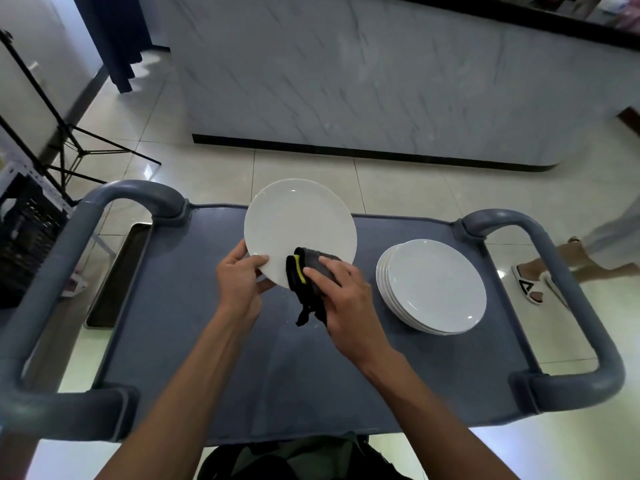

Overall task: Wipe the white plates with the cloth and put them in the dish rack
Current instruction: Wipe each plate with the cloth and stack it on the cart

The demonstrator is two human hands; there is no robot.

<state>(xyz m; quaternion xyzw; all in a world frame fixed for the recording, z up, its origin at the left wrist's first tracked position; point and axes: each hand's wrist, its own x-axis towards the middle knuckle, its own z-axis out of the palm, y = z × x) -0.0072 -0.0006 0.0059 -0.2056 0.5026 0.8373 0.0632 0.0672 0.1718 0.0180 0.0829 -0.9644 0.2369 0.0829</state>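
A white plate (298, 223) is held tilted above the grey cart top (194, 327). My left hand (239, 275) grips its lower left rim, thumb on the face. My right hand (341, 289) holds a dark cloth with a yellow stripe (301, 275) against the plate's lower right edge; a loose end of the cloth hangs down. A stack of several white plates (433, 285) lies on the cart to the right of my right hand. No dish rack is in view.
The cart has thick grey handles at left (69, 237) and right (571, 289). A metal tray (117, 271) sits beside the cart's left edge. A tripod (69, 140) and black crate (24, 223) stand far left. A marble counter (381, 81) lies ahead. A person's sandalled foot (530, 285) is at the right.
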